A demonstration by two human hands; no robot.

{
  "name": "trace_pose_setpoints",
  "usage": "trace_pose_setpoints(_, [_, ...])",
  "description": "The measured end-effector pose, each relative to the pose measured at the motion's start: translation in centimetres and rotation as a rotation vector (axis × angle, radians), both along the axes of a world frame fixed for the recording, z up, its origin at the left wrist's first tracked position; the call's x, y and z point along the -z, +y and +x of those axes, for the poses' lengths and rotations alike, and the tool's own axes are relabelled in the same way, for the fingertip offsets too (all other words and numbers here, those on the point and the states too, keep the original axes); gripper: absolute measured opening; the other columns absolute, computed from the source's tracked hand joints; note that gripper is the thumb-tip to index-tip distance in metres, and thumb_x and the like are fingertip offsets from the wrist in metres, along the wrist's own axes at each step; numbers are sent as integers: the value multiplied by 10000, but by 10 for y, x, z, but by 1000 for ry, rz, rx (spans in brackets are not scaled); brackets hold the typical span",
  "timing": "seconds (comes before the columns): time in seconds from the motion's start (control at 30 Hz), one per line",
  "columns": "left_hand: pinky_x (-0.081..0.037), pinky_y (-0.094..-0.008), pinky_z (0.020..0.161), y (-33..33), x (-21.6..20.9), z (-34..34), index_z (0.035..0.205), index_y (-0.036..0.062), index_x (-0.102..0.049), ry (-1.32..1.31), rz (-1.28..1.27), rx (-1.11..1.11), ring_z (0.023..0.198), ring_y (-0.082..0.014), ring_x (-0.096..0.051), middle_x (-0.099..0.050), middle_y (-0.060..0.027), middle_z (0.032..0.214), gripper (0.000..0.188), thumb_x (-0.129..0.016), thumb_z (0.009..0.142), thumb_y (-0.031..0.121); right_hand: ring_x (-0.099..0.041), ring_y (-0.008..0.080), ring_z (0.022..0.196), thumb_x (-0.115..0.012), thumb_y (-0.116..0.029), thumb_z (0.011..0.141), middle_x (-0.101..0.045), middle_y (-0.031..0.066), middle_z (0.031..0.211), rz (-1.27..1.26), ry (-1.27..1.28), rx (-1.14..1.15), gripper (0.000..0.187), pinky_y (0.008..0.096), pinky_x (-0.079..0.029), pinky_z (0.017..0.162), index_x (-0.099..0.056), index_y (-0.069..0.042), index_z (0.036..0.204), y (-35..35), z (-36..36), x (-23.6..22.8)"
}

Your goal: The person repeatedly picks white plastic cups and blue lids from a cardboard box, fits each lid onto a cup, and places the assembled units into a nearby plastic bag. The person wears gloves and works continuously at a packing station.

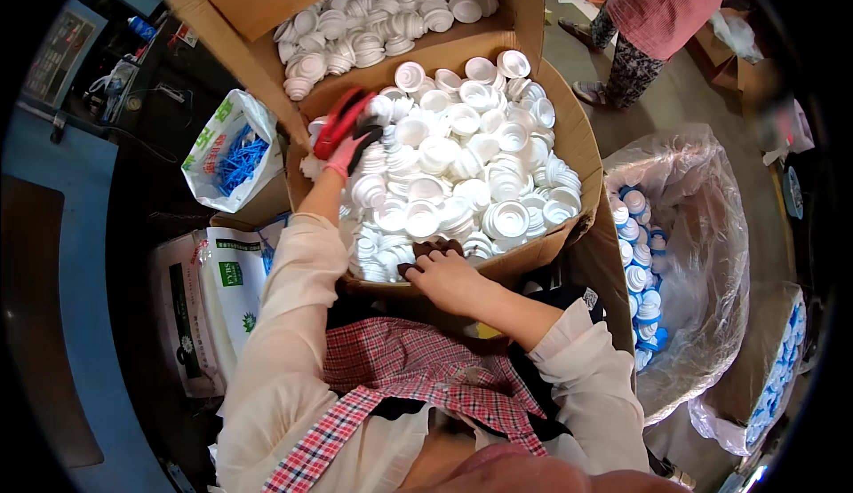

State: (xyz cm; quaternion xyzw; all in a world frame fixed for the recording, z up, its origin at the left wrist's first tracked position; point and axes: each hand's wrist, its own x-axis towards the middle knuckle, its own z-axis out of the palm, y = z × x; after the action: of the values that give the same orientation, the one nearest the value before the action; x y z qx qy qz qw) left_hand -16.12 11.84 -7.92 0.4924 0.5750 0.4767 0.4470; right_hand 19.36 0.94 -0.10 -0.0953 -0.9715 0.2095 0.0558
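Observation:
A large cardboard box [577, 138] in front of me is heaped with white plastic cap-like pieces [440, 155]. My left hand [348, 154], in a pink and black glove, is over the box's left side. It is closed on a red curved object [339, 125] whose exact kind I cannot make out; its far end is smeared. My right hand [444, 275] lies at the near edge of the heap, its fingers dark-covered and spread over the nearest white pieces. Nothing shows in its grip.
Behind stands another carton section with more white pieces [382, 18]. On the left are a white bag [233, 186] of blue sticks and printed sacks [233, 289]. To the right, a plastic-lined container [702, 253] holds blue-and-white pieces [641, 280]. A person [657, 13] stands at the far right.

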Motion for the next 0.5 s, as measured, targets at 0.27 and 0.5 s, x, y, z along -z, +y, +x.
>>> trace_pose_setpoints(0.27, [-334,-382,1064,17,11,138,1333,141,-498,329,98,-20,1236,-342,-446,-460,-188,1329,651,-640,820,515,-521,360,1081,-674,-261,797,-520,131,1188,-56,-185,235,382,488,-476,837,-588,-123,1143,20,-32,11])
trace_pose_setpoints(0.5, [-382,-465,949,-35,-47,130,1127,20,-529,1014,476,-410,1124,-355,-483,-526,-191,1156,545,-717,724,336,-543,327,1074,-682,-294,808,-558,120,1132,-43,-275,371,365,492,-468,848,-596,-119,1116,48,-4,19])
